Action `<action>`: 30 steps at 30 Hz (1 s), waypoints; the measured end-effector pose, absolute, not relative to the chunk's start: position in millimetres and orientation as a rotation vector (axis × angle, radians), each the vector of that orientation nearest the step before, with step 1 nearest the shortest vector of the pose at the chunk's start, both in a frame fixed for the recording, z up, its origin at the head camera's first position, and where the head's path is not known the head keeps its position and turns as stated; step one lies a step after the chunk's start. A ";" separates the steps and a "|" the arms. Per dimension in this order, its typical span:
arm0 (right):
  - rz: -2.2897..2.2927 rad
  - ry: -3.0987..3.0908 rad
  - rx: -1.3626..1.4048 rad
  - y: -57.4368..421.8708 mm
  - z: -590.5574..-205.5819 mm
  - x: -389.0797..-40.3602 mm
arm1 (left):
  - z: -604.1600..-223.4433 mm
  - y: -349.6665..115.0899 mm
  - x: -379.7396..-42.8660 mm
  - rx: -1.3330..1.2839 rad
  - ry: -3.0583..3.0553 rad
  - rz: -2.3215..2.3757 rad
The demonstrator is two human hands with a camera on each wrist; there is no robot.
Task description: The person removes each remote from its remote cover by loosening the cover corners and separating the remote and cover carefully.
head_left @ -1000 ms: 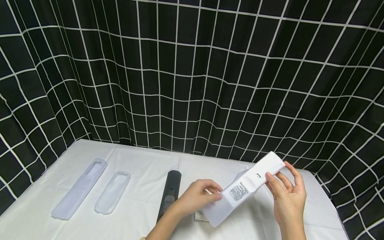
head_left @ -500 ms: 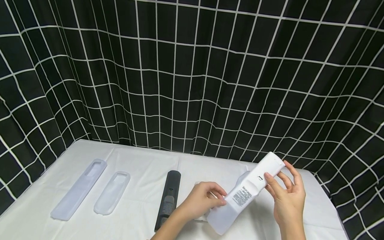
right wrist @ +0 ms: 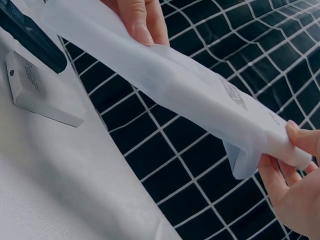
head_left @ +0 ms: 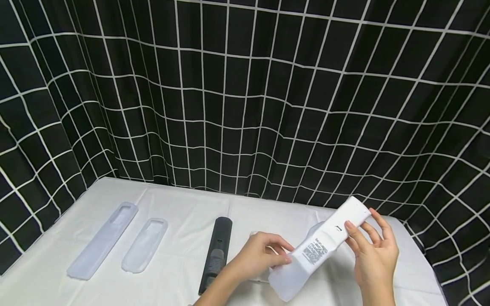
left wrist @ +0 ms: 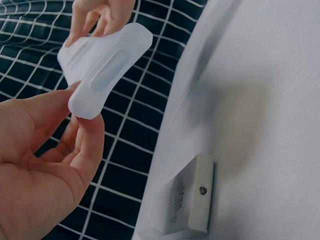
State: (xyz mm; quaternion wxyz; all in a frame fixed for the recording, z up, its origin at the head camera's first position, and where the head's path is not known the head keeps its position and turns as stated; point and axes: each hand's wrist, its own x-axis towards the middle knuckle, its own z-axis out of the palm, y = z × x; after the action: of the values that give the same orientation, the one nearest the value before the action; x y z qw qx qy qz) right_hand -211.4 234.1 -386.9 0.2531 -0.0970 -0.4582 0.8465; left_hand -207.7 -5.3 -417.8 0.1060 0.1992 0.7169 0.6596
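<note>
A white remote control (head_left: 346, 219) with a printed label is held in the air, back side up, its lower part inside a translucent silicone cover (head_left: 287, 278). My right hand (head_left: 374, 255) grips the bare upper end of the remote, thumb on its back and fingers along the far edge. Lower down, my left hand (head_left: 258, 257) pinches the cover by its side. A loose flap (right wrist: 239, 161) of the cover hangs away from the remote near my right fingers. From the left wrist, the closed end (left wrist: 110, 75) of the cover faces the camera, with a long recessed panel.
A dark remote (head_left: 218, 246) lies left of my left hand. Under that hand is a small white box-shaped device (left wrist: 195, 195) with a round hole. Two more translucent covers, one long (head_left: 101, 246) and one shorter (head_left: 144, 246), lie at the left. Black grid curtains surround the white table.
The remote and its cover have shifted slightly right and down and tilted a little steeper. Both hands moved along with them, the left further toward the right. The things on the table stayed put.
</note>
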 end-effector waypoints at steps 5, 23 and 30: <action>2.298 -1.218 -0.266 234.0 -386.7 -211.8 | -415.5 -7.6 -209.0 0.570 2.154 1.922; 2.300 -1.130 -0.274 232.9 -385.2 -211.4 | -412.2 -13.0 -209.0 0.598 2.114 1.938; 2.313 -1.083 -0.284 231.4 -384.3 -211.8 | -410.7 -15.7 -210.2 0.615 2.104 1.934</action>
State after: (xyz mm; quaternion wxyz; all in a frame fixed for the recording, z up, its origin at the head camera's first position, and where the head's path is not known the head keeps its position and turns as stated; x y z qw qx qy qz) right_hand -211.8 231.4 -384.3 0.2822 -0.1060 -0.4043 0.8635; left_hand -210.2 -15.7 -410.7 0.1091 0.2090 0.7154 0.6578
